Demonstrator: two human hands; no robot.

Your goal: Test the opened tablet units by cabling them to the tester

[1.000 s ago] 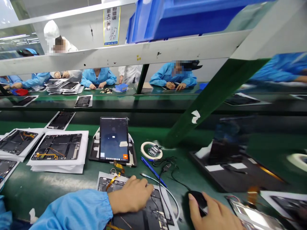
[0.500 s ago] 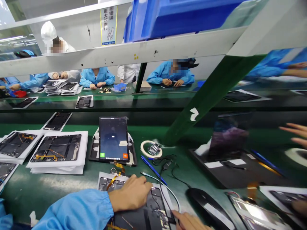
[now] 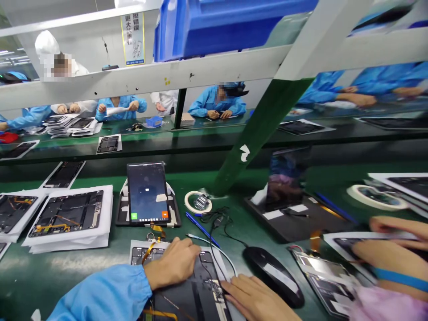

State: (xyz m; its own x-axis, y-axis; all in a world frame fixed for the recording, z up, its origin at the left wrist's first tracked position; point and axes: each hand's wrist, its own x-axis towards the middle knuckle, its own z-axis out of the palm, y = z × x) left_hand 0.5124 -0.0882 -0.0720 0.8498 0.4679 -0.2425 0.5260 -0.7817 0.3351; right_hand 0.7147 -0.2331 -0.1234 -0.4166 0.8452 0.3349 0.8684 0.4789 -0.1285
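Observation:
An opened tablet (image 3: 182, 298) with bare battery and boards lies before me on a white sheet. My left hand (image 3: 175, 263), in a blue sleeve, rests over its upper part with curled fingers; whatever is beneath the fingertips is hidden. At the tablet's right edge, my right hand (image 3: 257, 296) has its fingers together where a thin black cable (image 3: 215, 263) runs in; the cable's end is covered. An orange flex cable (image 3: 149, 253) leads from the tablet toward a lit screen (image 3: 147, 191) propped on a black tray.
Left of me is a stack of opened tablets (image 3: 68, 214) on white sheets. A black mouse (image 3: 274, 276), blue pen (image 3: 202, 229) and tape roll (image 3: 187, 203) lie nearby. At right, another person's arm (image 3: 391, 258) reaches over a tablet. A green slanted post (image 3: 257, 138) rises behind.
The view has swung right. My right hand has moved further onto the tablet's edge, covering the cable end. My left hand stays over the tablet. The neighbour's hands came down onto their tablet.

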